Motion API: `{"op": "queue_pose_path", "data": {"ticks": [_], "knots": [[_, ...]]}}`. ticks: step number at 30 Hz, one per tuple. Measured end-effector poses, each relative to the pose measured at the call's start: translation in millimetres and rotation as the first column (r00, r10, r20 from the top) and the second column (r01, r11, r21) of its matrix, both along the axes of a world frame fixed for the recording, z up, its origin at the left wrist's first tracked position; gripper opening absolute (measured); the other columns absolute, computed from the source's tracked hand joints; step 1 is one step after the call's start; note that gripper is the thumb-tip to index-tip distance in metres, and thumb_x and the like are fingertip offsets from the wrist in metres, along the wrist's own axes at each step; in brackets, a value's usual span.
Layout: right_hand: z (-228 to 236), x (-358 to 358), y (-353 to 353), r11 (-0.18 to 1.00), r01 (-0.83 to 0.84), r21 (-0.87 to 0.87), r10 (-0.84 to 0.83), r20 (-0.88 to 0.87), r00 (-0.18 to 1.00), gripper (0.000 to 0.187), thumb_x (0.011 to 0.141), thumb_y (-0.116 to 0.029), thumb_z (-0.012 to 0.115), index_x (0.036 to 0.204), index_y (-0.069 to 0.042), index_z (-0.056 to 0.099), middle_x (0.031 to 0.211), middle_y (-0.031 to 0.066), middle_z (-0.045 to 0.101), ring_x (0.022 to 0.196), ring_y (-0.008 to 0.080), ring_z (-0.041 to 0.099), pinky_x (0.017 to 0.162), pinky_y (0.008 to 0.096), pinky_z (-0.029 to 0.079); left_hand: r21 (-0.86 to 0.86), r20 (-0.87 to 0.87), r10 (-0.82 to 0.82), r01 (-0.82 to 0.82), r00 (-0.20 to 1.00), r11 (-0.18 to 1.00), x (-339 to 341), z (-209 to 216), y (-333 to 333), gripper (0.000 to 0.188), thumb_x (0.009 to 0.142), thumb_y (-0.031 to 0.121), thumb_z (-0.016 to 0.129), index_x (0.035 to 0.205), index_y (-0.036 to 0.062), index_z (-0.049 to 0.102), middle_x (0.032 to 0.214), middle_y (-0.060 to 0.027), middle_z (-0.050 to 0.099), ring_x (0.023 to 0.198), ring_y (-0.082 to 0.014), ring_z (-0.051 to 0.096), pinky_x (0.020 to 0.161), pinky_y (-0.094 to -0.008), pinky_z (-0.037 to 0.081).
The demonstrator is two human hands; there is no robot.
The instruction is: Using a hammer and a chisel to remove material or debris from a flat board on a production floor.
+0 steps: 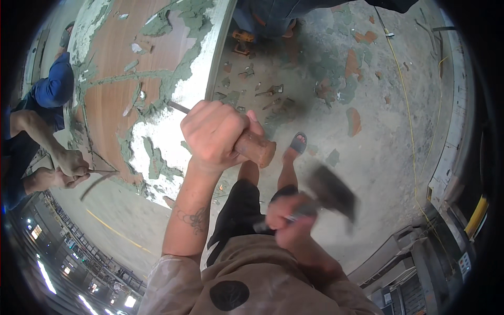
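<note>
My left hand is closed around a chisel with a thick brown handle, whose worn butt end sticks out towards me. Its thin dark blade points left, over the edge of a large panel. That panel has a wood-look sheet, bare white areas and crumbly grey-green material stuck on it. Lower and to the right, my right hand grips a hammer by its handle. The dark hammer head is blurred by motion and stands apart from the chisel's butt.
At the left, a co-worker's hands hold a thin tool against the panel's edge; a blue sleeve is beyond. Another person stands at the top. An orange cordless drill and broken pieces lie on the floor, with a yellow cable.
</note>
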State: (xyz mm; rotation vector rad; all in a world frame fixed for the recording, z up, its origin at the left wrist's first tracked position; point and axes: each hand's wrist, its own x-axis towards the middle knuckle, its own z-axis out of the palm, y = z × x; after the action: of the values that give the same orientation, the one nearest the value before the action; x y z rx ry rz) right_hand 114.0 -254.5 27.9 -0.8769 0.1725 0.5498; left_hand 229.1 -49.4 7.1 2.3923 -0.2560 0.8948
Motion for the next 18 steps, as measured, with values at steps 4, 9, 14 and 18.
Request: {"op": "queue_pose_path", "data": {"ticks": [4,9,14,18], "knots": [[-9,-13,15,0.992,0.101,-0.074,-0.088,0.161,0.983,0.060,0.102,-0.066,0.041,0.097,-0.006,0.045,0.066,0.0023,0.045,0.049,0.0109,0.042,0.043,0.0276,0.035,0.049,0.004,0.002,-0.002,1.000,0.999,1,-5,9,0.029,0.061,-0.002,0.073,0.061,0.0110,0.047,0.055,-0.0035,0.044,0.046,-0.0226,0.046,0.047,-0.0326,0.032],[-9,-3,5,0.975,-0.049,-0.218,0.057,0.031,0.998,0.036,0.110,-0.034,0.043,0.090,-0.005,0.047,0.068,0.0013,0.044,0.057,0.0099,0.044,0.051,0.0262,0.036,0.081,-0.044,-0.029,0.033,0.999,0.996,0,-5,17,0.027,0.065,-0.008,0.071,0.065,0.0090,0.050,0.056,-0.0039,0.048,0.046,-0.0223,0.048,0.048,-0.0321,0.037],[-5,4,-1,0.919,-0.175,-0.352,0.222,0.096,0.970,0.038,0.108,-0.037,0.047,0.090,-0.004,0.048,0.069,0.0020,0.047,0.056,0.0092,0.044,0.051,0.0265,0.035,0.085,-0.060,-0.042,0.047,0.997,0.995,-3,-2,19,0.027,0.065,-0.007,0.072,0.065,0.0093,0.050,0.056,-0.0042,0.048,0.046,-0.0228,0.048,0.049,-0.0322,0.037],[-7,13,-14,0.955,-0.135,-0.264,0.156,0.060,0.986,0.057,0.104,-0.061,0.046,0.092,-0.005,0.046,0.062,0.0003,0.042,0.051,0.0083,0.040,0.047,0.0251,0.033,0.070,-0.076,-0.043,0.048,0.996,0.996,-4,-4,20,0.029,0.062,0.000,0.075,0.060,0.0116,0.048,0.055,-0.0035,0.045,0.048,-0.0230,0.048,0.049,-0.0336,0.036]]}}
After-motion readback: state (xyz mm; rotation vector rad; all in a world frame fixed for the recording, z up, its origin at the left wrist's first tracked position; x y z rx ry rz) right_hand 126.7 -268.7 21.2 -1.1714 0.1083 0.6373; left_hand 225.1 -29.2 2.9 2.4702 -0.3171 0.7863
